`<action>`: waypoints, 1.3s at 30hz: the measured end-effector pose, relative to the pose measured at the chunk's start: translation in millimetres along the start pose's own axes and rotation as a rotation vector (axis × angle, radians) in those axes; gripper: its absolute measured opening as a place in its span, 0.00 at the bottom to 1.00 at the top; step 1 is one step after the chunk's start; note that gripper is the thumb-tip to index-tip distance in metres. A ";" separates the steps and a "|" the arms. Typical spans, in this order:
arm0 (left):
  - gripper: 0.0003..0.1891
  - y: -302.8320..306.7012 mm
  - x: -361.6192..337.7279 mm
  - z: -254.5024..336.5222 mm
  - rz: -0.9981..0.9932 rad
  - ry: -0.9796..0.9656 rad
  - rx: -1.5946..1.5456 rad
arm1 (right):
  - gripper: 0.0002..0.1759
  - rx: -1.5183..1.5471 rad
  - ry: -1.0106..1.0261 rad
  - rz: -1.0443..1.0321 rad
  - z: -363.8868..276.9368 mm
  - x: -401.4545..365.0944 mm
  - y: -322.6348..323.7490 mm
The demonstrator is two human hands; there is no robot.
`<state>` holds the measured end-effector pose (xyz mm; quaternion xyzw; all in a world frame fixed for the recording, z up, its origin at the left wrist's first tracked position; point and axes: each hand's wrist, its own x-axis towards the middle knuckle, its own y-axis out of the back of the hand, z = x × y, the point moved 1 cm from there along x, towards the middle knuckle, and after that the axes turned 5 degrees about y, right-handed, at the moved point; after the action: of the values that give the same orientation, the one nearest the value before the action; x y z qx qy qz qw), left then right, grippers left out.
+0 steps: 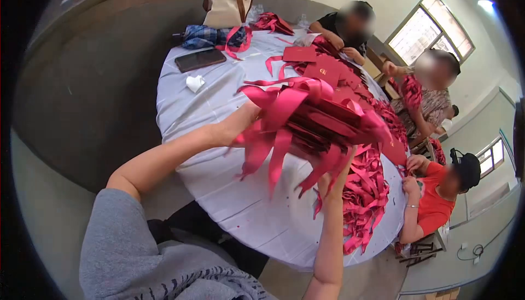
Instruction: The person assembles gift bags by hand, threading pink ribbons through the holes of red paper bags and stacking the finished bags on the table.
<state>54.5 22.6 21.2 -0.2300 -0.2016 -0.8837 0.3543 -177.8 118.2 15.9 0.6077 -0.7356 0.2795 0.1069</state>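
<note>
Left hand: the left hand (244, 127) is closed on the near end of a bundle of red cards with ribbons (322, 119), its fingers partly under pink loops
Right hand: the right hand (343, 164) comes up beneath the bundle's far side; its fingers are hidden, so the grip cannot be told
Bundle: lifted clear above the round white-clothed table (219, 103), ribbon tails hanging down
Beneath it: a heap of red ribbons (366, 201) along the table's right edge
Far side: flat red cards (299, 54), a dark phone (200, 59), a crumpled tissue (194, 83), plaid cloth (199, 36) and a beige bag (227, 9)
Others: three people sit around the right rim, hands in the ribbons
</note>
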 end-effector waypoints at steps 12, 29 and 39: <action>0.40 -10.5 -35.4 -53.4 0.082 -0.027 0.161 | 0.25 -0.752 0.122 -0.321 30.2 -5.2 3.3; 0.18 15.3 -1.1 -10.6 0.234 1.079 -1.020 | 0.14 -0.542 -0.360 -0.231 71.8 -26.1 17.8; 0.17 102.1 120.2 -7.5 0.192 0.649 -0.501 | 0.12 -0.557 -0.320 -0.150 62.0 -22.4 -0.6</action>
<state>48.6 -113.6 100.9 -0.0363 0.1642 -0.8949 0.4133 -160.6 103.2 -45.9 0.6436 -0.7446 -0.0399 0.1724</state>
